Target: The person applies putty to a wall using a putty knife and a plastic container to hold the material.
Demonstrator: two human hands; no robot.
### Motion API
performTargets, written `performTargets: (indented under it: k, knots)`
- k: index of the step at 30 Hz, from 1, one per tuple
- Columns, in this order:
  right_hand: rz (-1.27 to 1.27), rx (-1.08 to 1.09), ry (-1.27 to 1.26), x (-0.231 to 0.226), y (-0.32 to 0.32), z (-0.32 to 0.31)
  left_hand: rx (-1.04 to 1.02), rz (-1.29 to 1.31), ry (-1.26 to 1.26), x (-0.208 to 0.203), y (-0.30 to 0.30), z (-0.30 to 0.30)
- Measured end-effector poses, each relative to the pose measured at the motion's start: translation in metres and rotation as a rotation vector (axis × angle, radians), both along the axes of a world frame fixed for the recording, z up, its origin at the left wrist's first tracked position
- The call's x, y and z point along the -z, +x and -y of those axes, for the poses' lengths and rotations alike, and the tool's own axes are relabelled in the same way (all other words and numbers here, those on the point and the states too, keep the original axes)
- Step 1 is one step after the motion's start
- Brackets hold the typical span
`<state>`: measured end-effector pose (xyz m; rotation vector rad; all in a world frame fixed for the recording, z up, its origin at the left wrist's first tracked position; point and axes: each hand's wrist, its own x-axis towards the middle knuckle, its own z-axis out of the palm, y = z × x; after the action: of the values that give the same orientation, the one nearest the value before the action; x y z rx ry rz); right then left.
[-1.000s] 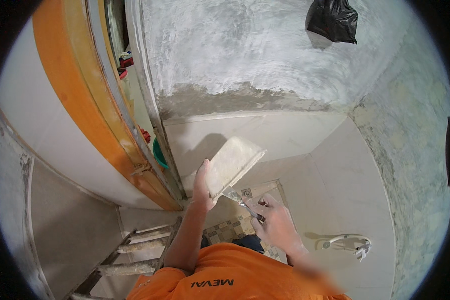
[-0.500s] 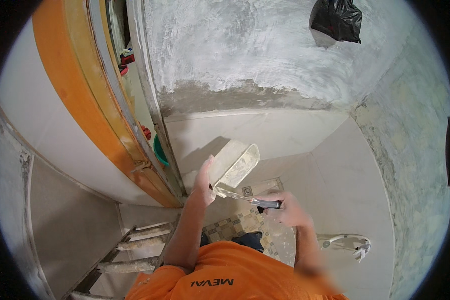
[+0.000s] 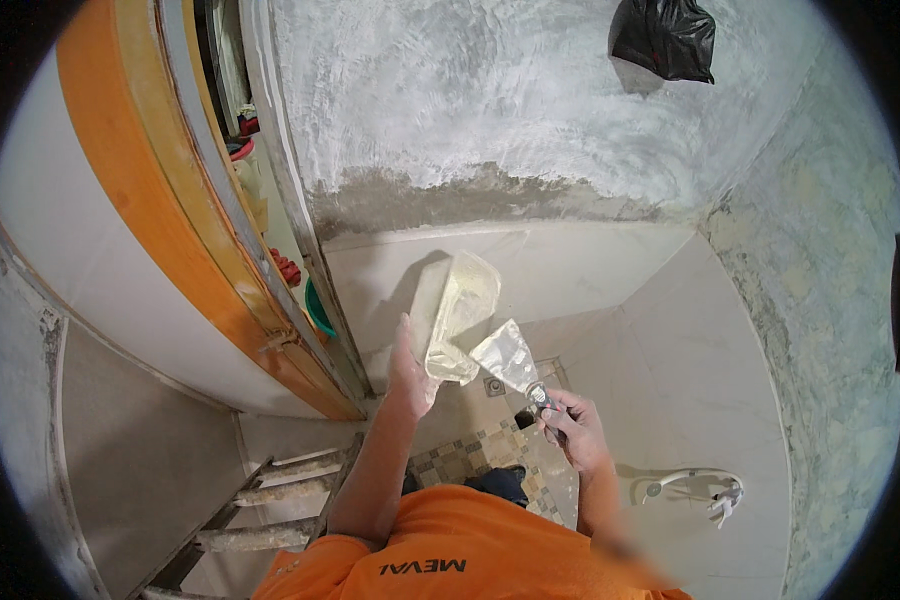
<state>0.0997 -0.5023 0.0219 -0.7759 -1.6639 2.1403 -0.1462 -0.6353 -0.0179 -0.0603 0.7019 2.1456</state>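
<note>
My left hand is closed on the side of a long cream plaster pan, coated with pale plaster inside and along its rim. The pan is tilted, its open side turned to the right. In my right hand is a putty knife, gripped by its dark handle. Its broad blade, smeared with whitish plaster, points up and left, close to the pan's near right corner. Whether blade and pan touch, I cannot tell.
Ahead rises a wall with rough white plaster above pale tiles. An orange wooden door and a ladder are on the left. A white hand shower hangs at right. A black plastic bag is at the upper wall.
The putty knife has swung away from the pan's near end, its blade now turned upward with the flat face showing. The pan has tipped more upright and shifted slightly left.
</note>
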Motion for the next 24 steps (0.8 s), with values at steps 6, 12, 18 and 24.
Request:
performTargets:
  k: [6, 12, 18, 24]
  knots:
    - [0.124, -0.105, 0.128, 0.003, 0.015, -0.004, -0.037, -0.051, 0.041, -0.011, -0.005, 0.007]
    - [0.122, -0.100, 0.112, 0.017, 0.005, 0.002, -0.011, -0.062, 0.089, -0.018, 0.001, 0.011]
    - [0.020, -0.012, 0.055, 0.043, -0.001, 0.011, -0.046, -0.061, 0.206, -0.020, 0.010, 0.006]
    - [-0.010, 0.024, 0.102, 0.043, 0.001, 0.016, -0.110, -0.077, 0.177, -0.020, 0.007, 0.006]
